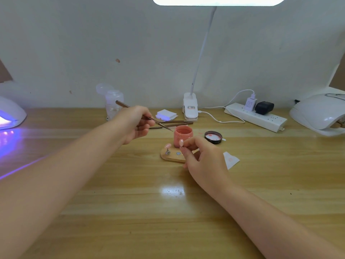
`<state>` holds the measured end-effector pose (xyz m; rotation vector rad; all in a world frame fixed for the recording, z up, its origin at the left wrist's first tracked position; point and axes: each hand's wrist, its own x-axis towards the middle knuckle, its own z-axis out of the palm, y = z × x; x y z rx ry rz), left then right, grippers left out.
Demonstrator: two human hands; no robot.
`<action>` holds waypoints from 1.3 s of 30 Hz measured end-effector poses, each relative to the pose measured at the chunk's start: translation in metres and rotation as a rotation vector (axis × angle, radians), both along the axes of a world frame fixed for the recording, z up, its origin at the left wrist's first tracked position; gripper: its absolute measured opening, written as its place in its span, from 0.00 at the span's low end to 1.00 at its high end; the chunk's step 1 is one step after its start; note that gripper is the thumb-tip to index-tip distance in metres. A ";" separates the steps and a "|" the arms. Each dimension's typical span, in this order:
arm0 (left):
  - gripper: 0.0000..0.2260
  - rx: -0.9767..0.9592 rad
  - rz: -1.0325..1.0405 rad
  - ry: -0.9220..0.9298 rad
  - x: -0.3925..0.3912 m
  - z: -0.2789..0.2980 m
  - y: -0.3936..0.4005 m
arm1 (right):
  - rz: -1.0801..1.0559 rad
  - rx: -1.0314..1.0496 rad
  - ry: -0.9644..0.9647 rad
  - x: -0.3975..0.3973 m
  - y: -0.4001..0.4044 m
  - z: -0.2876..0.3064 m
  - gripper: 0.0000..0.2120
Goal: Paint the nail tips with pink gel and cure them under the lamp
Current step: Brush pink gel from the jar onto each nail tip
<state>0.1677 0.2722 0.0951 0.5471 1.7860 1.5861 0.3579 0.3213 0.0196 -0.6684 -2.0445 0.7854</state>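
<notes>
An open jar of pink gel (183, 135) stands at the table's middle. My left hand (137, 124) grips a thin brown brush (143, 116), whose tip reaches the jar's left rim. My right hand (202, 156) pinches a small stand carrying a pink nail tip (181, 142), held just in front of the jar. Below lies a wooden holder base (172, 156) with another pink nail tip (167, 146) on a metal stand at its left end and a bare magnet spot beside it.
The jar's black lid (213, 137) lies to the right. Two spare brushes (173, 124) lie behind the jar. A lit curing lamp (10, 114) glows purple at far left; another lamp (321, 114) sits far right. A power strip (255, 116), clip lamp (190, 107), white pads (166, 114) and a paper scrap (230, 159) are around.
</notes>
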 end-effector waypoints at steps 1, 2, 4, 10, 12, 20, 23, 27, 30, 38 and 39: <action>0.06 0.024 0.013 0.000 0.000 0.000 -0.005 | 0.001 -0.003 0.000 0.000 0.000 0.000 0.04; 0.05 0.058 0.017 -0.006 0.001 0.000 -0.010 | 0.003 -0.008 0.000 0.000 0.000 0.000 0.05; 0.05 0.152 0.001 -0.020 0.009 -0.001 -0.022 | 0.006 -0.027 0.004 0.000 -0.001 0.001 0.06; 0.10 0.354 -0.078 0.410 0.041 -0.029 -0.060 | 0.003 -0.089 0.017 -0.001 -0.002 0.003 0.11; 0.10 0.359 -0.083 0.584 0.051 -0.040 -0.070 | -0.003 -0.084 0.012 0.000 -0.002 0.004 0.10; 0.07 0.398 -0.139 0.772 0.067 -0.055 -0.083 | 0.000 -0.058 0.004 0.002 -0.002 0.004 0.03; 0.07 0.390 -0.157 0.786 0.068 -0.057 -0.083 | -0.002 -0.051 0.013 0.002 -0.002 0.004 0.03; 0.07 0.403 -0.168 0.811 0.068 -0.059 -0.084 | -0.003 -0.057 0.008 0.002 -0.003 0.004 0.07; 0.05 0.433 -0.164 0.851 0.065 -0.058 -0.086 | 0.001 -0.070 0.013 0.001 -0.002 0.004 0.06; 0.06 0.420 -0.149 0.785 0.069 -0.060 -0.084 | -0.006 -0.064 0.019 0.002 -0.002 0.003 0.04; 0.07 0.407 -0.156 0.791 0.069 -0.060 -0.085 | -0.009 -0.062 0.016 0.002 -0.002 0.003 0.04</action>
